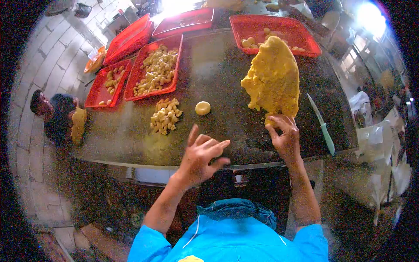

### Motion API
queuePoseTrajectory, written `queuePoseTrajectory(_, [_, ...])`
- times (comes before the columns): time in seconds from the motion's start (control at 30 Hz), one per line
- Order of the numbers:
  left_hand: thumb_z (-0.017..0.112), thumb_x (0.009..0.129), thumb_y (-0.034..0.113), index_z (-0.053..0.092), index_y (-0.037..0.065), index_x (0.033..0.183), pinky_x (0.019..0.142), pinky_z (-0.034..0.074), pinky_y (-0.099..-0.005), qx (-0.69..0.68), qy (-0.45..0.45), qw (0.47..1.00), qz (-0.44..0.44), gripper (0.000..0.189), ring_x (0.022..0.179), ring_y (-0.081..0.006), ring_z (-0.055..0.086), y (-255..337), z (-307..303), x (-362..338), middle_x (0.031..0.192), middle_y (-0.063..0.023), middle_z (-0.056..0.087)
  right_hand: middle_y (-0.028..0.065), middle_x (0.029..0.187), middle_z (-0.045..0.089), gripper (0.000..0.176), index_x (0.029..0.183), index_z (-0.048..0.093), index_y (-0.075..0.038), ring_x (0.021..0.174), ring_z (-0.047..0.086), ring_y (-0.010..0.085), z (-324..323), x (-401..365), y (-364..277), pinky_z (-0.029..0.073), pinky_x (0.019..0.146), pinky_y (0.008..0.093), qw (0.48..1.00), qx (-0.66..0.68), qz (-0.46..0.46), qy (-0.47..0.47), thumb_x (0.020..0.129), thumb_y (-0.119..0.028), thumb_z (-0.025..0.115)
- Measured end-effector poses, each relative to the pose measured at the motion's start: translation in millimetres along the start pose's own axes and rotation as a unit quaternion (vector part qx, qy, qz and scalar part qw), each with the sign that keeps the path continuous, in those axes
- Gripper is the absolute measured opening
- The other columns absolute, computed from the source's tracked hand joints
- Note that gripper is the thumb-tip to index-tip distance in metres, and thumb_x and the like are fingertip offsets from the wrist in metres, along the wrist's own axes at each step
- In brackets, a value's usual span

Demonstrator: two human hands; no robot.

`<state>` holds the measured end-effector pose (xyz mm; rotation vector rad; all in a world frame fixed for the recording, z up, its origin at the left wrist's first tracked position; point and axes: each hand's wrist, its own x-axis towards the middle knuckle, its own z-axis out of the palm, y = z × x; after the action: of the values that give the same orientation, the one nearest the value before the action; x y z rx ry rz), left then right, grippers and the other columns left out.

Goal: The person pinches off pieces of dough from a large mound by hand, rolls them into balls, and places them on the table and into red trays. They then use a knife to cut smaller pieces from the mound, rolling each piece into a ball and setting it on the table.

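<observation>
My right hand is at the near end of a large yellow dough mass, its fingers pinched round a small piece of that dough. Over the table's front part, my left hand has its fingers apart and holds nothing. Beyond it lies one round, flattened dough piece. A heap of small pale dough pieces sits to the left of the round piece. To the right of my right hand, a knife with a light green handle rests on the dark table.
The dark table bears a red tray of small pieces, a smaller red tray at left, and another red tray holding dough balls at the back right. A person is at the left. Plastic bags hang at right.
</observation>
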<state>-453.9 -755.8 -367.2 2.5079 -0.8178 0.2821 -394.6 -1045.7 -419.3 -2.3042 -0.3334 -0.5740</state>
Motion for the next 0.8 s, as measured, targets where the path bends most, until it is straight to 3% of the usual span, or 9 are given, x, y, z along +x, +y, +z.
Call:
queuePoseTrajectory(0.03, [0.076,0.088,0.025,0.071,0.012,0.125,0.127,0.014,-0.0523,0.018,-0.003,1.000,0.000,0.040,0.100,-0.0231,0.066,-1,-11,9,0.091,-0.0021,0.071,0.0140,0.110,0.074,0.024,0.107,0.075,-0.005,0.109,0.067,0.0343,0,-2,0,0.051,0.097,0.0425,1.000,-0.001,0.003,-0.003,0.083,-0.008,0.079])
queuePoseTrajectory(0.17, [0.057,0.100,0.049,0.050,0.007,0.151,0.127,0.010,-0.0534,0.014,0.055,0.998,-0.040,0.066,0.136,-0.0334,0.051,13,-32,54,0.142,-0.0164,0.059,0.0142,0.111,0.074,0.024,0.107,0.075,-0.004,0.110,0.067,0.0344,-1,-1,-4,0.051,0.099,0.0432,1.000,0.003,-0.005,-0.003,0.084,-0.008,0.079])
queuePoseTrajectory(0.23, [0.036,0.103,0.063,0.032,0.004,0.160,0.127,0.008,-0.0529,0.175,-0.020,0.984,-0.036,0.082,0.155,-0.0385,0.024,-5,20,60,0.166,-0.0209,0.030,0.0144,0.111,0.074,0.024,0.107,0.075,-0.004,0.111,0.067,0.0338,-2,-1,-6,0.051,0.099,0.0427,1.000,0.001,0.000,0.004,0.084,-0.008,0.079])
queuePoseTrajectory(0.37, [0.029,0.103,0.069,0.029,0.003,0.161,0.128,0.005,-0.0503,0.130,-0.043,0.989,-0.063,0.088,0.159,-0.0383,0.010,-15,82,54,0.169,-0.0216,0.020,0.0147,0.112,0.074,0.024,0.108,0.075,-0.004,0.112,0.066,0.0338,-1,-4,-1,0.051,0.099,0.0420,1.000,-0.005,0.011,-0.004,0.085,-0.008,0.078])
queuePoseTrajectory(0.47, [0.044,0.103,0.062,0.042,0.005,0.154,0.126,0.017,-0.0505,0.187,0.019,0.974,-0.124,0.077,0.153,-0.0375,0.029,-16,79,53,0.161,-0.0202,0.039,0.0147,0.112,0.074,0.025,0.109,0.075,-0.005,0.112,0.066,0.0340,0,-3,-2,0.051,0.099,0.0412,1.000,-0.002,0.012,-0.009,0.085,-0.009,0.078])
queuePoseTrajectory(0.53, [0.054,0.105,0.046,0.058,0.001,0.137,0.116,0.037,-0.0487,-0.352,0.094,0.889,-0.278,0.055,0.134,-0.0371,0.052,-20,53,47,0.138,-0.0182,0.063,0.0143,0.111,0.074,0.026,0.109,0.074,-0.005,0.111,0.066,0.0348,2,-3,0,0.050,0.100,0.0426,1.000,0.005,0.012,-0.002,0.084,-0.009,0.079])
queuePoseTrajectory(0.57, [0.065,0.100,0.025,0.066,0.000,0.121,0.102,0.050,-0.0456,-0.439,0.134,0.844,-0.278,0.032,0.111,-0.0353,0.064,-26,50,37,0.116,-0.0137,0.072,0.0143,0.111,0.074,0.026,0.109,0.074,-0.005,0.111,0.066,0.0348,1,-4,-1,0.050,0.100,0.0426,1.000,0.007,0.013,-0.002,0.084,-0.009,0.079])
queuePoseTrajectory(0.67, [0.068,0.095,0.014,0.066,-0.001,0.124,0.098,0.051,-0.0442,-0.099,0.080,0.989,-0.081,0.032,0.114,-0.0347,0.063,-14,37,-4,0.120,-0.0179,0.068,0.0135,0.108,0.074,0.024,0.105,0.073,-0.006,0.109,0.066,0.0349,-1,1,-3,0.048,0.103,0.0447,0.999,-0.024,-0.025,0.000,0.083,-0.012,0.080])
queuePoseTrajectory(0.8, [0.071,0.089,0.004,0.067,-0.002,0.121,0.101,0.050,-0.0458,-0.062,0.090,0.994,-0.011,0.033,0.114,-0.0357,0.063,-6,40,-14,0.121,-0.0183,0.068,0.0121,0.102,0.073,0.016,0.098,0.071,-0.005,0.105,0.065,0.0368,6,1,0,0.047,0.100,0.0480,1.000,-0.006,-0.010,-0.013,0.084,-0.010,0.077])
